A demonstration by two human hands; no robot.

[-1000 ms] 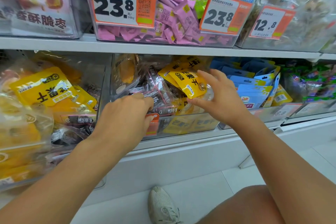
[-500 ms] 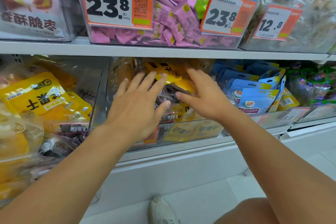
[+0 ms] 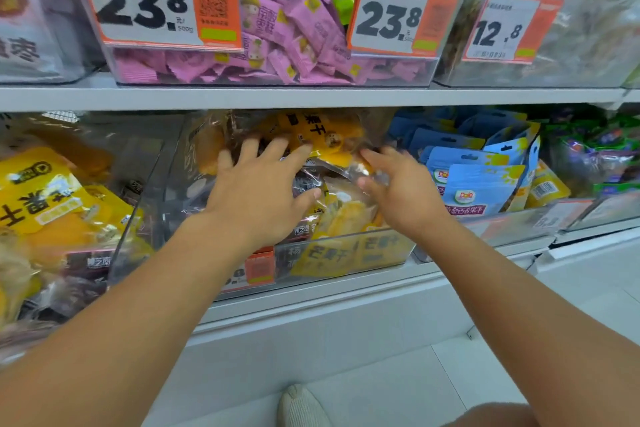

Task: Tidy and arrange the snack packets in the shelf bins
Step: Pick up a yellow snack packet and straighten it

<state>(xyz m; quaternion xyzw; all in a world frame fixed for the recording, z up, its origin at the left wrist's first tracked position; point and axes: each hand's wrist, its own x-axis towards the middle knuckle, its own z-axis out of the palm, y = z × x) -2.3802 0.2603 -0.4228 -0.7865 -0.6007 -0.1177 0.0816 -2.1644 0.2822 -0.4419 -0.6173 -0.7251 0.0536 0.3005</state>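
A shop shelf (image 3: 311,97) runs across the view, with clear plastic bins above and below it and a white floor (image 3: 398,392) beneath. Both hands reach into the middle bin (image 3: 346,253) of the lower row. The left hand (image 3: 256,198) lies palm down on the packets there, fingers straight and spread, thumb out to the side, gripping nothing. Its fingertips rest against a yellow packet (image 3: 318,135) at the top of the pile; dark packets (image 3: 308,184) show between the two hands. The right hand (image 3: 401,191) sits just beside the left, its fingers bent over a clear packet (image 3: 349,198) with yellow contents; the image is blurred here, so I cannot tell whether it grips the packet or only touches it. To the right of the right hand, blue packets (image 3: 478,184) stand upright in the neighbouring bin. To the left of the left hand, a further bin holds larger yellow packets (image 3: 41,191). Above both hands, on the upper row, a bin of pink packets (image 3: 294,31) carries an orange price tag (image 3: 156,0). A shoe (image 3: 301,406) shows on the floor below the arms.
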